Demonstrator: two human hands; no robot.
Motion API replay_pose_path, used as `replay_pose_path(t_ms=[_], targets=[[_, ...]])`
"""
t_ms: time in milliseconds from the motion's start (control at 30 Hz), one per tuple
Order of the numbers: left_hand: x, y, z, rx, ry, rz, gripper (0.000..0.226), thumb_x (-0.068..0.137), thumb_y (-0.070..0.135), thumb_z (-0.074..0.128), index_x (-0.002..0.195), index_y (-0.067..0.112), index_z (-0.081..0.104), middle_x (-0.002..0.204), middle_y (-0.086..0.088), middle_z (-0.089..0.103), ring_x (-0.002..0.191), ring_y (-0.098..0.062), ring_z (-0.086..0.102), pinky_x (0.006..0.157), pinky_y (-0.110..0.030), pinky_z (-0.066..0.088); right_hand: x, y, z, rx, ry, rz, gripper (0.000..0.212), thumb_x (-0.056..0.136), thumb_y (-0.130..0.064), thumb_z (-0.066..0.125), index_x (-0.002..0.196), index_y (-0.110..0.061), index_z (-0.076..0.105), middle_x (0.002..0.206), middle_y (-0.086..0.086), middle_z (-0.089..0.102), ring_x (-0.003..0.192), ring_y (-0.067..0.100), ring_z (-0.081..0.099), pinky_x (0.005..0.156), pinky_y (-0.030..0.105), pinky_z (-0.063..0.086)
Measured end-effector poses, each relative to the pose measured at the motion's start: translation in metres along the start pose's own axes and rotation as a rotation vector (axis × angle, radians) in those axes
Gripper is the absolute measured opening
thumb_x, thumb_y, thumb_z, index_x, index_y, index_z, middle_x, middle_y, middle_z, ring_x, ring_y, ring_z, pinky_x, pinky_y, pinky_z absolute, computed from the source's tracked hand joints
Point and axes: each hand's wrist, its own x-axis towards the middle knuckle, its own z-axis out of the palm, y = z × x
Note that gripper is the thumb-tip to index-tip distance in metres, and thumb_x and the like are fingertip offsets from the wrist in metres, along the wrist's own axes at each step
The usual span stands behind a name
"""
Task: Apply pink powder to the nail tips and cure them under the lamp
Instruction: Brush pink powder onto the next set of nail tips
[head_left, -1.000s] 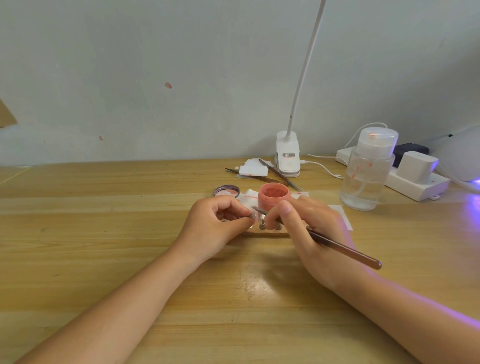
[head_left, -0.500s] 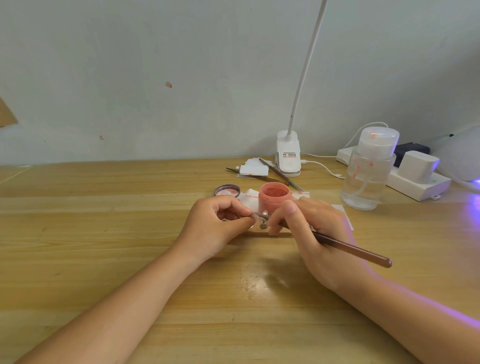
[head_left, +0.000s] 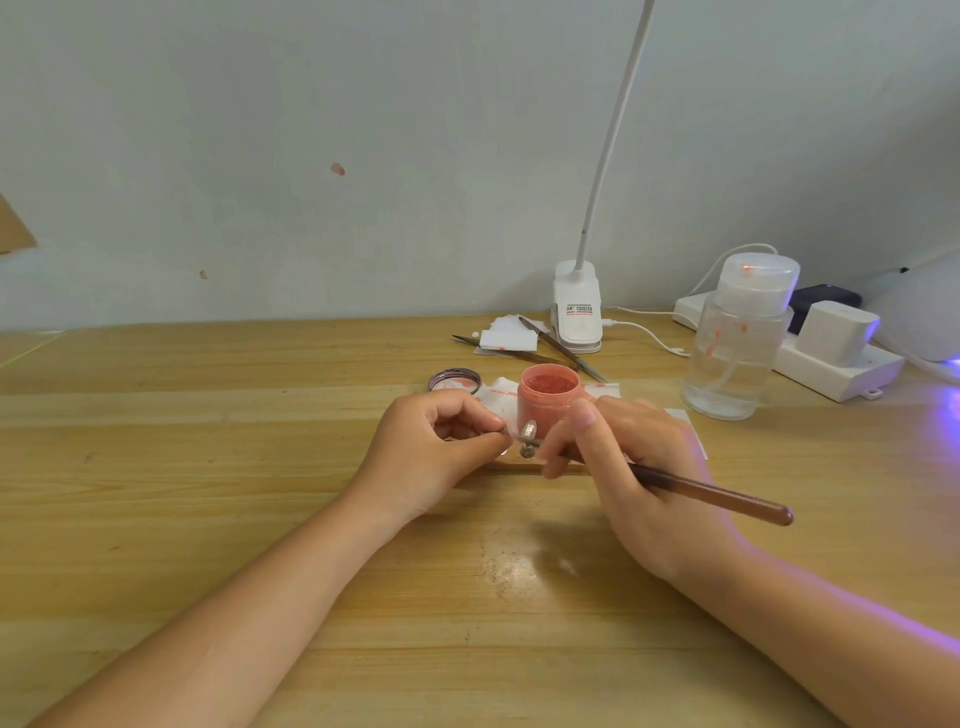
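An open jar of pink powder (head_left: 548, 397) stands on a white wipe at the table's middle. Just in front of it a clear nail tip (head_left: 529, 430) stands up on a small holder on a wooden strip. My left hand (head_left: 436, 452) pinches something small at the strip's left end; what it is I cannot tell. My right hand (head_left: 628, 467) grips a brown brush (head_left: 711, 493) like a pen, its front end pointing at the nail tip. The curing lamp (head_left: 930, 312) sits at the far right edge, casting purple light on the table.
The jar's lid (head_left: 455, 380) lies left of the jar. Behind are spare brushes and white pads (head_left: 511, 340), a clip desk lamp (head_left: 577, 312), a clear pump bottle (head_left: 737, 343) and a white power strip (head_left: 841, 364) with plugs and cables.
My right hand has shifted slightly, and the brush's rear end has swung right and lower. The nail tip on its holder has come into view between my hands. My left hand stays put.
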Motion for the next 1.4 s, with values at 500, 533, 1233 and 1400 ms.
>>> replay_pose_path(t_ms=[500, 533, 1233, 1400], targets=[[0.0009, -0.0024, -0.0008, -0.014, -0.002, 0.010, 0.022, 0.070, -0.004, 0.072, 0.062, 0.015, 0.065, 0.066, 0.001, 0.068, 0.064, -0.008, 0.060, 0.062, -0.017, 0.047, -0.0015, 0.0017, 0.0014, 0.057, 0.000, 0.028, 0.052, 0.092, -0.037, 0.033, 0.059, -0.013, 0.065, 0.055, -0.006, 0.062, 0.060, 0.005, 0.058, 0.067, 0.028, 0.043], [0.0013, -0.0027, -0.0007, -0.023, 0.001, 0.004, 0.022, 0.069, -0.005, 0.072, 0.061, 0.015, 0.065, 0.063, 0.005, 0.067, 0.062, -0.005, 0.060, 0.060, -0.014, 0.047, -0.0020, 0.0016, 0.0013, 0.079, 0.012, 0.020, 0.053, 0.093, -0.036, 0.033, 0.058, -0.011, 0.064, 0.053, -0.004, 0.061, 0.058, 0.005, 0.057, 0.065, 0.026, 0.042], [0.0016, -0.0055, -0.0020, -0.107, -0.031, 0.043, 0.008, 0.066, 0.003, 0.074, 0.074, 0.006, 0.072, 0.062, 0.004, 0.069, 0.057, -0.003, 0.061, 0.057, -0.012, 0.046, -0.0009, -0.0010, -0.0027, 0.196, 0.049, 0.104, 0.041, 0.091, -0.037, 0.035, 0.067, -0.017, 0.062, 0.063, -0.002, 0.064, 0.064, 0.004, 0.056, 0.063, 0.012, 0.036], [0.0016, -0.0068, -0.0016, -0.112, -0.033, 0.052, 0.008, 0.069, -0.001, 0.072, 0.075, 0.006, 0.072, 0.060, 0.003, 0.069, 0.054, -0.002, 0.060, 0.055, -0.011, 0.045, 0.0010, -0.0045, -0.0022, 0.152, 0.032, 0.097, 0.027, 0.092, -0.032, 0.045, 0.075, -0.023, 0.063, 0.070, -0.009, 0.066, 0.076, 0.002, 0.062, 0.066, 0.012, 0.043]])
